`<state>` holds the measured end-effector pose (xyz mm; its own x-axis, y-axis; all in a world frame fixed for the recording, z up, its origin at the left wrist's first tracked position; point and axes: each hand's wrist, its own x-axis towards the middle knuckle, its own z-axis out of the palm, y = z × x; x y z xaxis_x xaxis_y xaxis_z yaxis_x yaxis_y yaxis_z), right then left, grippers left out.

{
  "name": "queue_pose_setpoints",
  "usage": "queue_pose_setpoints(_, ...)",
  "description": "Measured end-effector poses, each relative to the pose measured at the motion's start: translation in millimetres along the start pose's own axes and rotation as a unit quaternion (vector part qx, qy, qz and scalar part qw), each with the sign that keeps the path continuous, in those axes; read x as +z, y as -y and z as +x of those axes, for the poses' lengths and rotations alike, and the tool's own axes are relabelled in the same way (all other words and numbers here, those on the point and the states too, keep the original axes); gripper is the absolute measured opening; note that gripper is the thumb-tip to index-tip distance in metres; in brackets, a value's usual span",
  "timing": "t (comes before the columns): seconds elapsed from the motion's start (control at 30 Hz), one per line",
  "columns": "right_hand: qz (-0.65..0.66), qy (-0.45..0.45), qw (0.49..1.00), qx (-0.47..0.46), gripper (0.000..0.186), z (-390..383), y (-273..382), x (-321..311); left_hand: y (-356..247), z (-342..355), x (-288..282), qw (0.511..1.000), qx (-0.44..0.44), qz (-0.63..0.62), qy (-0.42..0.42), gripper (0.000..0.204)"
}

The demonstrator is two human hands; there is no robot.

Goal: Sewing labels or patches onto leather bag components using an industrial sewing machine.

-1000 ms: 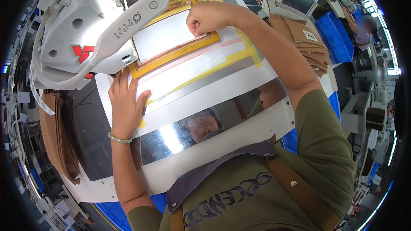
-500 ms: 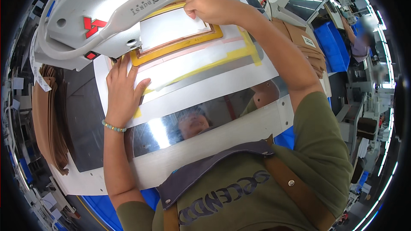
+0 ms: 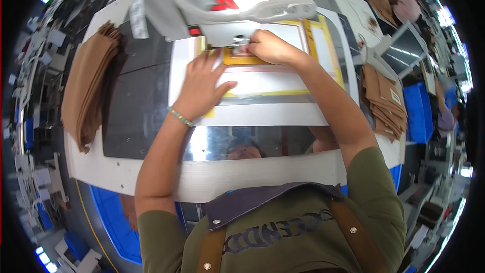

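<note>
My left hand lies flat with fingers spread on the left part of a white sheet, which carries a clear template edged with yellow tape. Its fingertips reach the left end of a yellow rectangular frame. Close beside the presser foot of a large white sewing machine, my right hand is closed, fingers curled together over the frame. Whatever those fingers pinch is hidden. White material shows inside the frame, partly under the machine's curved handle.
Brown fabric pieces are stacked at the left and right of the table. A shiny metal plate lies along the near side. A screen and a blue bin stand to the right. Another person is far right.
The view has swung, so the machine appears further right. My right hand has come from the frame's far side to beside the presser foot. The sheet and frame have slid left under the machine.
</note>
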<state>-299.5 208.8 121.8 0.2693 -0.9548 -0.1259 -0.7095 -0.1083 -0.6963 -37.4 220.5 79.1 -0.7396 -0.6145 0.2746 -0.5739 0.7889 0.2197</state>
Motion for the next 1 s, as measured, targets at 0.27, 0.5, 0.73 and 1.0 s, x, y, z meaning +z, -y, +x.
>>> queue_pose_setpoints(0.27,0.067,-0.127,0.985,-0.097,0.031,-34.9,-20.6,3.8,86.1,-32.9,-65.8,0.987,-0.025,0.102,-0.123,0.053)
queue_pose_setpoints(0.5,0.09,-0.331,0.934,-0.103,0.017,-57.9,-55.2,18.5,238.2,-100.0,-152.6,0.904,-0.37,0.215,0.026,0.039)
queue_pose_setpoints(0.73,0.095,-0.342,0.929,-0.106,0.018,-58.0,-49.0,19.4,201.1,-105.6,-144.8,0.921,-0.315,0.223,-0.054,0.039)
queue_pose_setpoints(1.0,0.086,-0.319,0.934,-0.137,0.019,-57.1,-51.0,24.3,93.7,-33.6,-55.9,0.993,-0.103,0.066,0.002,0.039)
